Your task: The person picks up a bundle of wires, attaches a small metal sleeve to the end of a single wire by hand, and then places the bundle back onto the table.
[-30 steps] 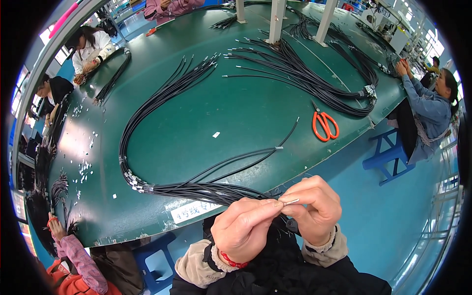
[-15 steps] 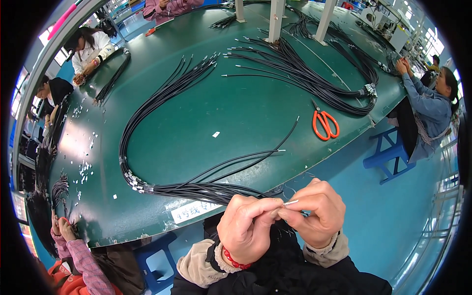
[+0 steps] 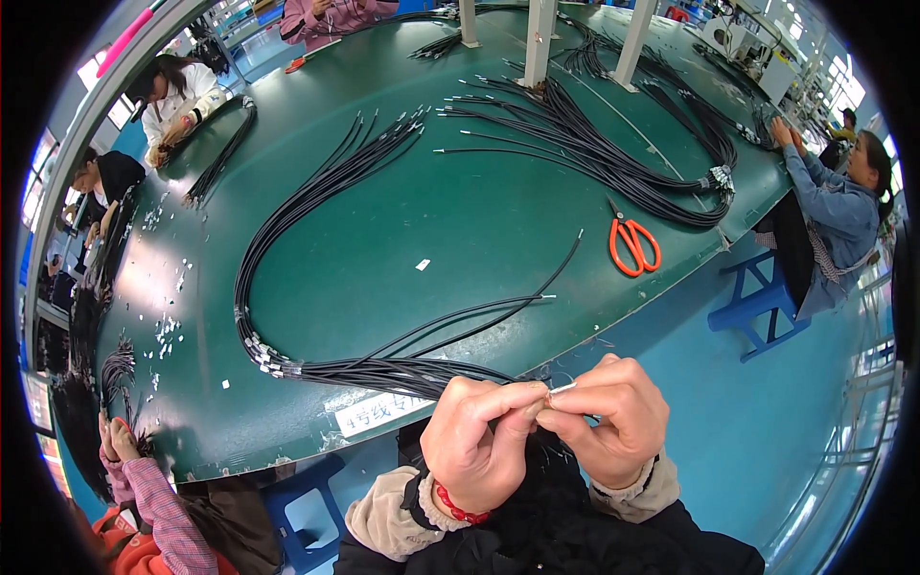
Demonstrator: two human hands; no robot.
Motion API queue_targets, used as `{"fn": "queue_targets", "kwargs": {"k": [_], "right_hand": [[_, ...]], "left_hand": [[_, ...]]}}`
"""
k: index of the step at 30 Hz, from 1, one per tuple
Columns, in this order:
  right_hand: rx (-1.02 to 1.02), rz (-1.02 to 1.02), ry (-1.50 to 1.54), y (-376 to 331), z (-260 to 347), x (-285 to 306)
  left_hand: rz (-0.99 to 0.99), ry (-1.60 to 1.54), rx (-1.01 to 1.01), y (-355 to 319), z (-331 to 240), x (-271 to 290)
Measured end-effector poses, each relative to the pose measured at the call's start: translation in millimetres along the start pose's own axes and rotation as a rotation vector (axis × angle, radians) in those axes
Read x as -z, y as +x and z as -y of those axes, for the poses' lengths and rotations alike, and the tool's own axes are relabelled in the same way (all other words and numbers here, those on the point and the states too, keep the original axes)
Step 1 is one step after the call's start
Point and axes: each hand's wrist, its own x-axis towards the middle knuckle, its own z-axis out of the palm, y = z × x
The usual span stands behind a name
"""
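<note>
My left hand (image 3: pixel 484 443) and my right hand (image 3: pixel 613 422) meet in front of my body, just off the table's near edge. Both are closed in a pinch, fingertips almost touching. Between them shows the thin white tip of a cable end (image 3: pixel 563 388), with a fine strand curling above it. The rest of that cable is hidden by my fingers. Next to my left hand, a bundle of black cables (image 3: pixel 264 225) with white-tipped ends runs off the edge. It curves round to the left and back up the table, with white tags at its bend.
Red-handled scissors (image 3: pixel 632 246) lie on the green table (image 3: pixel 383 259) to the right. Beyond them is another black cable bundle (image 3: pixel 613 158). Several metal posts (image 3: pixel 539 43) rise at the back. White scraps dot the left side. Co-workers sit around; a blue stool (image 3: pixel 764 305) stands at right.
My fingertips have shifted slightly on the cable end, and the fine strand above the white tip shows more plainly. The cable bundles and scissors stay in place.
</note>
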Motion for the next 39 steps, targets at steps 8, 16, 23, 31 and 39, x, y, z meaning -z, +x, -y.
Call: {"fn": "queue_targets", "kwargs": {"k": [8,16,23,31,39], "right_hand": [[-0.143,0.017,0.114,3,5,8],[-0.218,-0.014,0.109,6,12,8],[-0.462,0.015,0.405,6,12,14],[-0.542,0.061,0.662,12,2,17],[-0.451,0.099,0.556,15,0,19]], "left_hand": [[-0.021,0.011,-0.038,1,-3,-3],[-0.030,0.028,-0.076,1,-6,-4],[-0.009,-0.021,-0.040,-2,-5,-2],[0.025,-0.008,0.011,-3,-5,-2],[0.024,-0.009,0.006,-2,-3,-5]]}}
